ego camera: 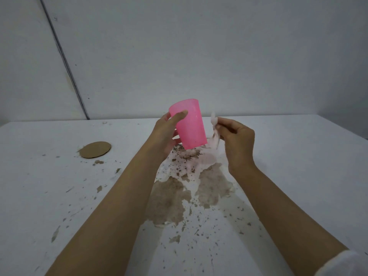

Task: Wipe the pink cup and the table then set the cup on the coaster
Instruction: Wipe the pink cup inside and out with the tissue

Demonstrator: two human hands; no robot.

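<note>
My left hand [166, 134] grips the pink cup [190, 124] in the air above the table, tilted with its rim toward the lower right. Just to the right of the cup, my right hand [236, 140] pinches a small white tissue [214, 126], which hangs close to the cup's side; contact between them is unclear. A round brown cardboard coaster [95, 150] lies flat on the white table [298, 156], off to the left of both hands. Below the cup spreads a brown wet spill [179, 194] with dark specks.
Brown splashes and crumbs are scattered over the table from the middle toward the front. The table's back edge meets a pale wall [219, 56], and a dark vertical seam runs down the wall at the left.
</note>
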